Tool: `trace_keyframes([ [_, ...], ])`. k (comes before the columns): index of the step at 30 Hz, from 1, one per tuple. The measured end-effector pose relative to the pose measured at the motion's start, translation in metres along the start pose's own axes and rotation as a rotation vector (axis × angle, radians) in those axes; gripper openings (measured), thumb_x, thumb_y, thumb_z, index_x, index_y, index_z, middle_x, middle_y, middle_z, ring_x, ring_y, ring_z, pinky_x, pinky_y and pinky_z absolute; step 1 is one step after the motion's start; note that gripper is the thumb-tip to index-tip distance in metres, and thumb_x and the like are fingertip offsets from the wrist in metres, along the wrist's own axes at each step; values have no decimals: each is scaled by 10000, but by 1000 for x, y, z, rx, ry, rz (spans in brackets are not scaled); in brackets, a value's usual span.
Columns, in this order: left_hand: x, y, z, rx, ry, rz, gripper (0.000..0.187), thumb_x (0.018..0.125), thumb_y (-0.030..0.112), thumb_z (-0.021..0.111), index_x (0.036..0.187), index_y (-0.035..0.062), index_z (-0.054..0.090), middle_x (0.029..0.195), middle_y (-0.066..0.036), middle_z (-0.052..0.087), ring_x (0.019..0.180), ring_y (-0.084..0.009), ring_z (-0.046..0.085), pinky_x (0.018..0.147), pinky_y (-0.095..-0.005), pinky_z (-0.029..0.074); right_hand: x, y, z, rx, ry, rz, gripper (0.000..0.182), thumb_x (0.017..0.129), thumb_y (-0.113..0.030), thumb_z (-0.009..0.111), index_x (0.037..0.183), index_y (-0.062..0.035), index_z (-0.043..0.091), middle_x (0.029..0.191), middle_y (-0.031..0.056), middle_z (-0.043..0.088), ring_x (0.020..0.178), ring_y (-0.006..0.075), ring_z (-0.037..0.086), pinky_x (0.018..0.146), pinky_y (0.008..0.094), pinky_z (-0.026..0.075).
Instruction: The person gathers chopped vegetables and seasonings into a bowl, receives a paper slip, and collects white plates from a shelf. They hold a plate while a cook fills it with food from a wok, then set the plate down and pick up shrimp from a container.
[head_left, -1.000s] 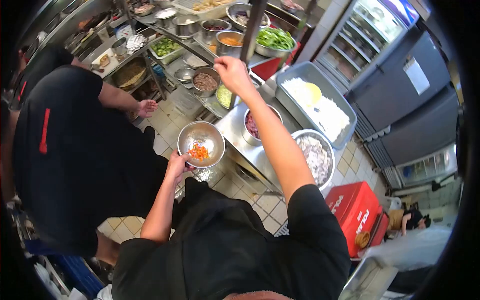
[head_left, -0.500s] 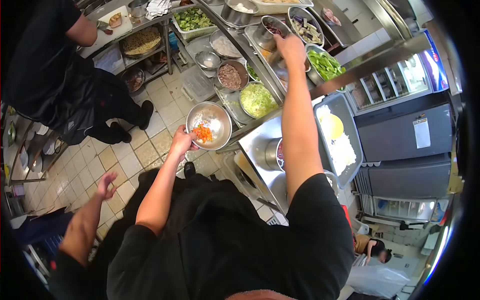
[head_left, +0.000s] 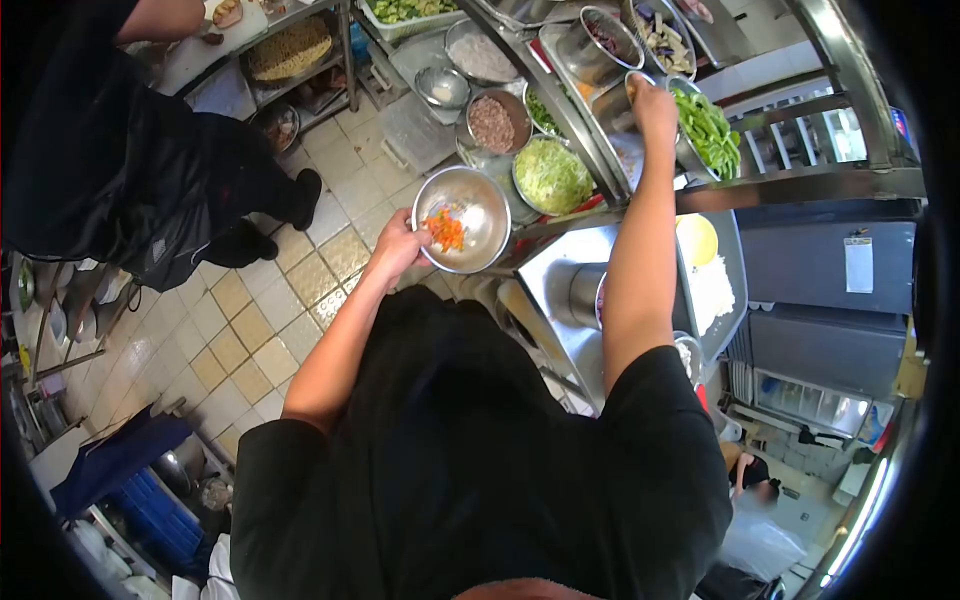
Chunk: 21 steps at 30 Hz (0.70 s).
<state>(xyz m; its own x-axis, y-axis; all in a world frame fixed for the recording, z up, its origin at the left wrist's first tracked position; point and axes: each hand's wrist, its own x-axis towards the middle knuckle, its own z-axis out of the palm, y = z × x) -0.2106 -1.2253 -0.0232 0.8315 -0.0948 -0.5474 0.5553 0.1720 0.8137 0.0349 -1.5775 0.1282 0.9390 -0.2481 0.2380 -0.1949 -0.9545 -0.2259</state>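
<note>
My left hand (head_left: 402,248) grips the rim of a steel mixing bowl (head_left: 485,215), thumb over the edge. Diced orange pieces, like carrot, (head_left: 445,231) lie in it on the side near my thumb. My right arm stretches out to the raised steel shelf. There my right hand (head_left: 655,112) is at a steel container (head_left: 618,108), with its fingers bent and their tips hidden in or behind the container. Beside that hand are a pot of dark red pieces (head_left: 608,42) and a bowl of cut green vegetables (head_left: 708,135).
Below the shelf stand bowls of shredded cabbage (head_left: 553,175) and brownish minced food (head_left: 492,122). A shelf rail (head_left: 780,193) crosses near my right forearm. To the right is a grey tray (head_left: 735,290) with white food. Another person (head_left: 150,170) stands at the left on the tiled floor (head_left: 250,320).
My right hand has moved from beside the dark red pot toward the green vegetables. The bowl stays in my left hand. Another person's arm at lower left has left the view.
</note>
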Motion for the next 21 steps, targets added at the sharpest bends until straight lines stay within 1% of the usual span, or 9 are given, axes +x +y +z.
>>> trace_keyframes([
  [4, 6, 11, -1, 71, -64, -19, 502, 764, 35, 585, 1238, -42, 438, 943, -153, 626, 717, -203, 658, 601, -317, 576, -17, -29, -41, 299, 267, 154, 510, 914, -436, 532, 837, 45, 683, 812, 240, 658, 719, 372, 610, 715, 448, 459],
  [7, 15, 11, -5, 41, -54, -22, 493, 754, 39, 596, 1221, -37, 455, 942, -143, 623, 725, -198, 656, 584, -307, 573, -71, -71, -49, 495, 359, 9, 475, 942, -377, 516, 763, 42, 650, 679, 194, 604, 596, 301, 519, 610, 429, 407],
  [11, 41, 19, -10, -13, -27, -34, 486, 747, 35, 602, 1210, -32, 468, 939, -125, 611, 702, -184, 642, 578, -301, 570, -171, -117, 86, 856, 197, -453, 285, 938, -244, 555, 823, 0, 647, 670, 93, 606, 623, 232, 570, 608, 374, 447],
  [12, 52, 15, -12, -32, -15, -46, 485, 747, 33, 601, 1209, -30, 470, 937, -122, 608, 696, -182, 638, 578, -300, 570, -195, -127, 112, 1028, -267, -95, 231, 906, -196, 600, 826, 10, 665, 756, 128, 661, 706, 236, 630, 674, 352, 487],
  [14, 76, 8, -19, -36, 15, -45, 480, 749, 23, 597, 1211, -17, 473, 930, -106, 602, 687, -176, 630, 566, -287, 567, -205, -131, 151, 763, -457, -391, 177, 881, -148, 631, 815, 8, 683, 797, 112, 674, 773, 175, 634, 752, 312, 496],
  [17, 109, 8, -33, -58, 80, -50, 496, 750, -2, 587, 1229, -9, 458, 962, -105, 602, 702, -176, 635, 554, -279, 566, -170, -116, 185, 1121, -255, -123, 147, 877, -123, 628, 835, 7, 681, 842, 92, 688, 798, 150, 627, 771, 296, 497],
  [19, 137, 4, -46, -85, 97, -54, 505, 756, -9, 581, 1244, -5, 450, 980, -109, 603, 721, -178, 639, 557, -283, 568, -104, -65, 236, 947, -56, 5, 174, 899, -138, 599, 988, -8, 673, 955, 87, 696, 882, 203, 654, 807, 323, 503],
  [20, 147, -1, -53, -96, 111, -67, 510, 759, -12, 577, 1251, -4, 446, 988, -111, 603, 731, -179, 641, 558, -286, 569, -68, -22, 273, 328, 117, -197, 310, 964, -300, 529, 1012, -24, 662, 999, 101, 687, 921, 209, 634, 840, 339, 478],
  [21, 151, 13, -57, -92, 112, -40, 511, 769, -16, 573, 1263, 1, 443, 997, -117, 603, 759, -180, 644, 563, -280, 565, -37, 9, 305, 230, 95, -147, 307, 956, -303, 532, 1026, -33, 659, 1006, 111, 684, 931, 223, 632, 844, 351, 476],
])
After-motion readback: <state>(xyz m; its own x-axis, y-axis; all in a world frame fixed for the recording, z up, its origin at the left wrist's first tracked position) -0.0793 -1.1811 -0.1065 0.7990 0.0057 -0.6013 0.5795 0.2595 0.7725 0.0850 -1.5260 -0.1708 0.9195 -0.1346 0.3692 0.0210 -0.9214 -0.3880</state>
